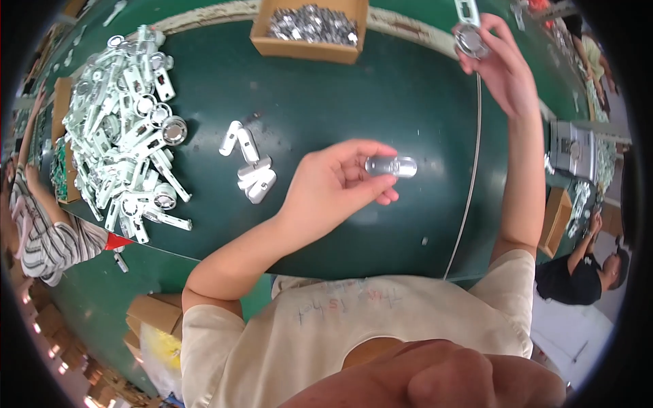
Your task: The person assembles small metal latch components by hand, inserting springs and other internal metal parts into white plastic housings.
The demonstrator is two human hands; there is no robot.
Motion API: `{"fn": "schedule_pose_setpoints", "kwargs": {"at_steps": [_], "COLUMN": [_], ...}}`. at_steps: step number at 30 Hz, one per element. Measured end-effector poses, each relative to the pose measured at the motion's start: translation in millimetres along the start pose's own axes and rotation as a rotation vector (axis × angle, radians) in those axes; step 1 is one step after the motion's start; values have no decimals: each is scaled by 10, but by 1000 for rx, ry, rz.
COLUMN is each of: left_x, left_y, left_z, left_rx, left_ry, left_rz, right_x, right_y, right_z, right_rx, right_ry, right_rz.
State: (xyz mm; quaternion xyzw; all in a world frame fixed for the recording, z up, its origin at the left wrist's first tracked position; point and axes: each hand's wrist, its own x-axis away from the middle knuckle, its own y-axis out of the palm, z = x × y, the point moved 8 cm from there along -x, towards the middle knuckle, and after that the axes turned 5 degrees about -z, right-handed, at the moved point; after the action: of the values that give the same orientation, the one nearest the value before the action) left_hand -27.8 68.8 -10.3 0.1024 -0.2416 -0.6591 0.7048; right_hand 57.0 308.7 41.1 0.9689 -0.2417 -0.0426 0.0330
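Note:
Over the middle of the green table, my left hand (pixel 340 177) pinches a shiny silver oblong cover (pixel 398 166) between thumb and fingers. My right hand (pixel 500 58) is raised at the far right, its fingers closed round the disc end of a pale handled part (pixel 469 39), whose slim handle points away from me. To the left of my left hand lie several loose silver covers (pixel 257 178) in a small cluster. Farther left is a big heap of pale handled parts with round silver ends (pixel 126 129).
A cardboard box (pixel 309 50) of small shiny metal pieces stands at the far edge of the green table (pixel 326 102). A grey machine (pixel 573 149) and a cardboard box (pixel 556 221) are at right. Other people work at both sides. An open carton (pixel 153 311) sits below left.

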Motion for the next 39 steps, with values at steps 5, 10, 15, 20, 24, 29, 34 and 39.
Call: {"fn": "schedule_pose_setpoints", "kwargs": {"at_steps": [5, 10, 15, 20, 24, 29, 34, 39], "left_x": [-1, -52, -23, 26, 34, 55, 75, 29], "left_y": [144, 194, 295, 301, 318, 314, 318, 301], "left_z": [50, -53, -116, -124, -129, -128, -144, -132], "left_rx": [-41, -87, -118, -152, -142, -105, -104, -90], "left_ry": [-15, -61, -55, -37, -48, -50, -52, -31], "left_rz": [-55, -59, -78, -90, -99, -93, -95, -88], "right_x": [1106, 1433, 1430, 1522, 1509, 1513, 1523, 1488], "right_y": [719, 1023, 1142, 1244, 1293, 1340, 1342, 1311], "right_z": [-160, -25, -180, -76, -148, -126, -97, -86], "right_rx": [241, 319, 778, 957, 1043, 1072, 1078, 1095], "right_ry": [106, -55, -162, -221, -297, -279, -329, -333], "right_rz": [48, 77, -89, -7, 33, 39, 57, 54]}}
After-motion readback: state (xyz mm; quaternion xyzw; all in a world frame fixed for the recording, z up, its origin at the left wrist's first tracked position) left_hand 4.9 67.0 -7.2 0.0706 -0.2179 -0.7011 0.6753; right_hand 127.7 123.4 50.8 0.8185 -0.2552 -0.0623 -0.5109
